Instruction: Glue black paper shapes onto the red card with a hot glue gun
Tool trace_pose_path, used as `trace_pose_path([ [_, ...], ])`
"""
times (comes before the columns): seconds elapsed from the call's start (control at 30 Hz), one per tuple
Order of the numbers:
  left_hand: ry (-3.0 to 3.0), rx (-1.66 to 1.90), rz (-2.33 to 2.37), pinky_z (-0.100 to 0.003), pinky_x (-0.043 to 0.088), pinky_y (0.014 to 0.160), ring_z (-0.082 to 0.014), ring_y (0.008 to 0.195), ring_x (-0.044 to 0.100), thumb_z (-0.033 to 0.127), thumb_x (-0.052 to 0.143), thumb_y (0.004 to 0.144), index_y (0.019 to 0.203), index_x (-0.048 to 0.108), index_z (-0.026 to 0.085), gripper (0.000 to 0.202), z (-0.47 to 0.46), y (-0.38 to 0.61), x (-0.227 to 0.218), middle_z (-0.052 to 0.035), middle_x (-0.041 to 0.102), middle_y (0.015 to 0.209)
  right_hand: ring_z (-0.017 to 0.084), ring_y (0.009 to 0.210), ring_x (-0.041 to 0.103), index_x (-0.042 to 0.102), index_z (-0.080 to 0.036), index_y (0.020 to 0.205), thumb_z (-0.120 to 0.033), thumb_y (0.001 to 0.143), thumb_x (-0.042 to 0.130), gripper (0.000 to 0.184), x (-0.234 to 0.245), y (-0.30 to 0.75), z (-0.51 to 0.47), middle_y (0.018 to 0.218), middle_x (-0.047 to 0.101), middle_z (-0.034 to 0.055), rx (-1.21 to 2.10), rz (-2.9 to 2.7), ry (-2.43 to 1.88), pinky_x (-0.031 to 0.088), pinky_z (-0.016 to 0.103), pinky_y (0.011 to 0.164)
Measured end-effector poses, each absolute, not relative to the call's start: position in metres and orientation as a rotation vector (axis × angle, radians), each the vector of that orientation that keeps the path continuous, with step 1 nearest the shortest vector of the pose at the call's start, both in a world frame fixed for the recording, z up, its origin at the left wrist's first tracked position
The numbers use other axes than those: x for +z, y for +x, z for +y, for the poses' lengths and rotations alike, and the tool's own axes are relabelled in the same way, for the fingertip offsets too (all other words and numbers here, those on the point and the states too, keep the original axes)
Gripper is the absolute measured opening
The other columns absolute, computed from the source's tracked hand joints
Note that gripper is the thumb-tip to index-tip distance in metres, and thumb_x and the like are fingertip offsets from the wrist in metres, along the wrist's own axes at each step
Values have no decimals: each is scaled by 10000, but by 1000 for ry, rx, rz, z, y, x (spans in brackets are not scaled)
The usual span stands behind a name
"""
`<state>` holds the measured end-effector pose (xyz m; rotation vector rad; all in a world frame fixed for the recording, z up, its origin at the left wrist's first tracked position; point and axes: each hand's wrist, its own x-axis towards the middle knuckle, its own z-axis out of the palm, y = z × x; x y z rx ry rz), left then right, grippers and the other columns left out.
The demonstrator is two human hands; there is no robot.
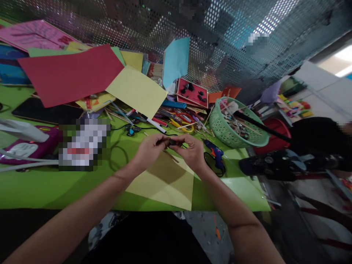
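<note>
My left hand [150, 151] and my right hand [191, 151] meet above a pale yellow sheet of paper [165, 183]. Between their fingertips is a small dark piece [172, 142], too small and shaded to name. Both hands are closed in a pinch on it, the fingers partly hiding it. Just below them a thin brown stick [173, 157] shows over the paper. Right of my right hand lies a blue and orange glue gun [216, 151] with its dark cord looped beside it.
Pens, scissors [185, 125] and sticks crowd the table behind my hands. A green basket [220, 124] stands at the right, near a person's dark sleeve [269, 165]. A red sheet [74, 73] and a dark phone-like slab [46, 110] lie at the left.
</note>
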<state>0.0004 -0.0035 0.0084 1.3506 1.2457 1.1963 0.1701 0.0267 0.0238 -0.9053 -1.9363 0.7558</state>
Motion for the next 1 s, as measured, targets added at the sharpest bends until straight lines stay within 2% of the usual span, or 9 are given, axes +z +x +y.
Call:
trace_pose_path([
  [0.3,1127,1213,1049,-260,461,705,-154,763,613,339,628,826,877,729,150,220,-3,0,11,-47,725,859,120,683,640,763,-217,939,-154,731,805,222,24,171,29,788,736,-11,863,-1868,-906,521,252,660],
  [0.53,898,1234,980,-244,434,627,-142,686,595,330,749,712,825,748,143,218,-5,4,11,-39,724,783,135,699,648,759,-235,956,-151,753,783,221,21,171,28,800,733,-4,743,-1947,-898,526,274,670],
  [1.0,922,1289,989,-257,457,716,-152,748,616,285,714,731,832,761,162,166,-5,7,8,-31,735,804,127,688,636,758,-220,944,-166,746,791,208,23,170,27,801,736,-2,860,-1875,-902,527,268,665],
])
